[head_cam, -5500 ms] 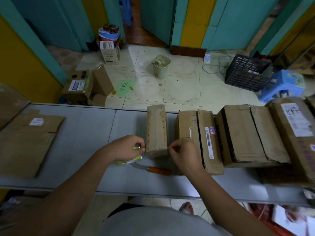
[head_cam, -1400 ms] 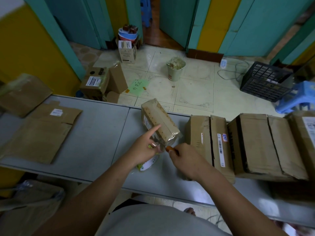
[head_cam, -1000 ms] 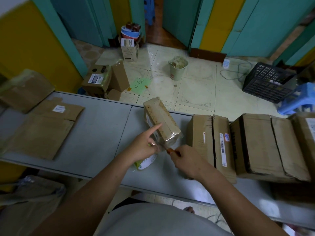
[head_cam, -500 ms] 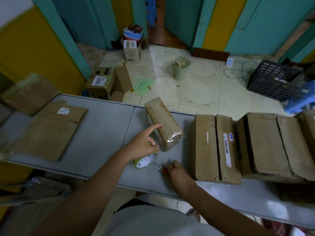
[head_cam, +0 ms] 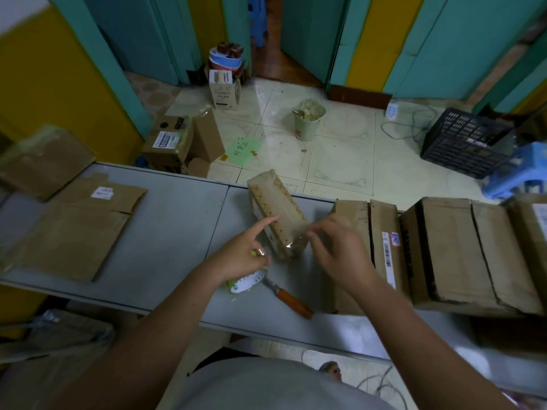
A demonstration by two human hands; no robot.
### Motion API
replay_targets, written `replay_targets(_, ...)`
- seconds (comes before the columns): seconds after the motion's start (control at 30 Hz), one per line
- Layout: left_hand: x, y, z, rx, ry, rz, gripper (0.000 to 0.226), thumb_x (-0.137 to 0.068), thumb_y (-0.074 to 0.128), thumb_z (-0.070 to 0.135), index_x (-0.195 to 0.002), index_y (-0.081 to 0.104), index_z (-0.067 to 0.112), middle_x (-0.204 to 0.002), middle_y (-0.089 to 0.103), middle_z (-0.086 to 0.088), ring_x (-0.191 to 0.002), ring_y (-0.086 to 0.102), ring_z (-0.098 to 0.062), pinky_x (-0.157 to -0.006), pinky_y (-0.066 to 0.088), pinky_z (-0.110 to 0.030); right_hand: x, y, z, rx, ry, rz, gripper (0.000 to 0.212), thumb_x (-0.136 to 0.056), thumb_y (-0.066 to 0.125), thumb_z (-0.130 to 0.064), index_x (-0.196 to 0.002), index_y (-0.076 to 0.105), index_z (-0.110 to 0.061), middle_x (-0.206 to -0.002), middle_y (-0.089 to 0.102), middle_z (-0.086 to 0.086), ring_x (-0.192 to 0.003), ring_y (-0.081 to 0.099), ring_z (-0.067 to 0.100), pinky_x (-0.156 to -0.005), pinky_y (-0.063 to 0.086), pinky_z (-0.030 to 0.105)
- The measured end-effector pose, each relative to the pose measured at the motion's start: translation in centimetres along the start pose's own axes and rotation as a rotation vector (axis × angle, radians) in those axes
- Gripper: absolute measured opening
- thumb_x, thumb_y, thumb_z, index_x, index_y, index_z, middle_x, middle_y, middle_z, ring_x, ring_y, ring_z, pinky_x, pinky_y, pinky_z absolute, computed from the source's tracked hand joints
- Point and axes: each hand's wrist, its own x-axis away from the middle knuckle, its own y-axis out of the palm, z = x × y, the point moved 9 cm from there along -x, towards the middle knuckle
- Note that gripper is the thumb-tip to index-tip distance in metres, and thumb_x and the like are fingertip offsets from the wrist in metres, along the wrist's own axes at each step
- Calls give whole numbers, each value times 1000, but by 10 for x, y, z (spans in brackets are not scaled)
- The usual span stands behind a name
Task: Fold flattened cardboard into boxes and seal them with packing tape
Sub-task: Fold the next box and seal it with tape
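Observation:
A small folded cardboard box (head_cam: 275, 211) stands tilted on the grey table (head_cam: 177, 232), clear tape shining at its near end. My left hand (head_cam: 242, 255) holds a roll of packing tape (head_cam: 247, 281) against the table, its index finger stretched to the box's side. Fingers spread, my right hand (head_cam: 337, 247) touches the box's near right corner. A knife with an orange handle (head_cam: 293, 300) lies on the table between my forearms.
Flattened cardboard sheets (head_cam: 74, 226) lie at the table's left end. Several sealed brown boxes (head_cam: 444, 250) line the right side. Beyond the table, the tiled floor holds a bucket (head_cam: 307, 119), a black crate (head_cam: 464, 143), a blue stool (head_cam: 521, 170) and open cartons (head_cam: 177, 140).
My right hand has let go of the knife, which now lies on the table, and has risen to the box's near corner. The left hand stays on the tape roll.

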Motion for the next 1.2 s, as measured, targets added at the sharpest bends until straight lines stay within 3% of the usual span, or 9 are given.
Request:
replay_targets(0.17,-4,-4,-4,27,39,56,91,-95,77,22,-148,26,76,-93,80,6,-89,78,-14,-91,64,-44,-25,33,12,29,-25,-328,47,-96,74,-27,-141,63,-33,-153,51,-19,-143,40,2,-120,32,28)
replay_targets(0.33,5,-43,-29,-124,22,280,86,-100,71,26,-151,20,74,-98,74,13,-93,70,-2,-81,52,-23,-20,45,31,-118,64,-298,42,-98,70,-29,-137,63,-40,-151,51,-24,-132,46,-7,-90,37,0)
replay_targets(0.53,25,-69,-62,-479,101,403,71,-104,66,23,-165,33,40,-120,73,4,-103,69,-17,-88,57,-35,-17,45,31,-177,90,-274,39,-99,70,-31,-137,63,-39,-149,52,-25,-128,47,-10,-90,39,-1)
replay_targets(0.7,24,-39,-69,-700,208,406,67,-99,75,22,-158,47,35,-104,78,-3,-91,70,-27,-91,53,-37,-16,48,27,-180,94,-274,38,-99,69,-30,-136,64,-38,-147,53,-27,-126,48,-13,-88,39,-4)
replay_targets(0.77,17,-29,-73,-743,231,378,69,-97,76,16,-158,47,31,-121,78,-6,-102,74,-26,-102,52,-34,-15,48,28,-184,98,-268,38,-99,70,-29,-136,64,-37,-146,53,-27,-120,47,-20,-88,37,-7)
replay_targets(0.87,7,-15,-84,-668,165,221,64,-104,64,3,-162,41,20,-159,53,-2,-137,59,-13,-109,31,-3,-15,49,28,-179,97,-264,39,-98,71,-27,-136,65,-36,-146,54,-25,-120,46,-21,-87,35,-9)
replay_targets(0.93,7,-15,-84,-704,138,245,64,-106,63,11,-163,40,29,-143,68,-1,-110,70,-11,-89,48,-12,-16,49,28,-180,99,-265,39,-98,71,-24,-135,65,-36,-146,55,-23,-127,49,-11,-89,36,-7)
replay_targets(1.03,12,-23,-78,-798,118,325,76,-100,71,29,-164,33,44,-103,77,6,-66,51,-6,-61,42,-25,-16,51,27,-169,95,-271,39,-99,70,-21,-135,65,-36,-146,55,-22,-132,50,-4,-94,40,0)
replay_targets(1.2,22,-23,-72,-845,157,381,74,-103,59,35,-166,22,43,-170,34,13,-127,54,-18,-96,53,-36,-16,50,21,-194,76,-259,38,-99,70,-15,-133,68,-32,-145,57,-17,-134,51,2,-110,45,20)
